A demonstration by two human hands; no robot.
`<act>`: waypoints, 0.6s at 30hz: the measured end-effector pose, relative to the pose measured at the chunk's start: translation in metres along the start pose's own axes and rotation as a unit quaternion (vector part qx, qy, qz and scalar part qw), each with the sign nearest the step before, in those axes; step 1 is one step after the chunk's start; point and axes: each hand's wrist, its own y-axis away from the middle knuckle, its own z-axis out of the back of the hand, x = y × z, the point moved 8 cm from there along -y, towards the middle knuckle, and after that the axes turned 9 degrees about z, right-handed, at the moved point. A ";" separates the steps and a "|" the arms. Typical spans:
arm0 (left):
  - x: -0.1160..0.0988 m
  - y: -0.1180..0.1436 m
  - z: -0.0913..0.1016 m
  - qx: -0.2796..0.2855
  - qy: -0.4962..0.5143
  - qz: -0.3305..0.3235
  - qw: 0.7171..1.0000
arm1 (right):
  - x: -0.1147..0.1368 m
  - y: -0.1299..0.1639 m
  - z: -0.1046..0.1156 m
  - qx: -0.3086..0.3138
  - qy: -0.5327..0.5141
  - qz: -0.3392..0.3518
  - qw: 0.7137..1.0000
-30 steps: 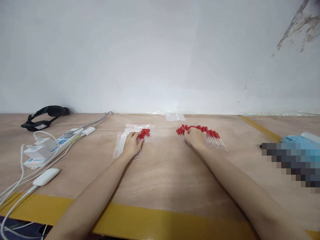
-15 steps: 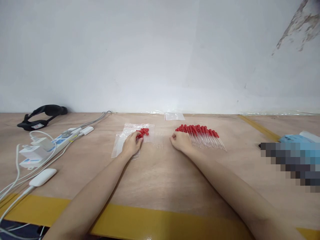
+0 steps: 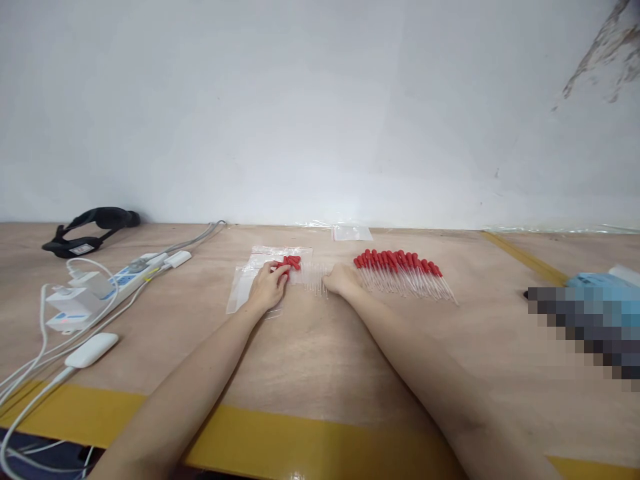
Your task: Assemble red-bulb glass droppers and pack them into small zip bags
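1. Now the left hand [image 3: 267, 288] lies on a clear plastic bag [image 3: 250, 277] flat on the wooden counter [image 3: 320, 347], its fingertips pressing a small bunch of red-capped droppers [image 3: 291, 262] at the far edge of the bag; the grip is a light pinch on those red caps.
2. Next to it, the right hand [image 3: 340, 280] rests on the counter just right of the bag, touching the clear stems of the same small bunch; whether its grip is closed around a stem or merely laid on them cannot be told.
3. Further right, a long row of red-capped droppers [image 3: 403, 270] lies fanned on the counter, red ends toward the wall, apart from both hands.
4. Behind, near the wall, a small clear bag [image 3: 351, 233] lies flat.
5. On the left stand a white power strip [image 3: 123, 277] with plugged chargers and cables, a white oval device [image 3: 91, 350], and a black strap [image 3: 90, 230].
6. At the right edge sits a blue object [image 3: 595, 283], partly blurred.
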 end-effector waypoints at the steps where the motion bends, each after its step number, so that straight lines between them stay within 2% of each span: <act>1: 0.000 0.000 0.000 -0.001 0.011 0.000 1.000 | 0.000 -0.001 -0.001 0.004 -0.004 -0.004 1.000; 6: 0.005 -0.001 0.007 -0.021 0.052 0.047 0.997 | -0.003 -0.005 -0.003 0.004 -0.027 -0.010 1.000; 11: 0.014 -0.002 0.011 -0.038 0.051 0.097 0.993 | -0.006 0.005 0.003 -0.017 -0.063 0.040 0.997; 14: 0.019 -0.003 0.010 -0.034 0.047 0.117 0.991 | -0.010 0.027 0.020 -0.066 -0.084 0.111 0.988; 16: 0.021 -0.003 0.012 -0.037 0.046 0.128 0.990 | -0.009 0.049 0.038 -0.122 -0.116 0.213 0.962; 18: 0.022 -0.003 0.014 -0.046 0.054 0.147 0.987 | -0.018 0.070 0.049 -0.146 -0.126 0.259 0.946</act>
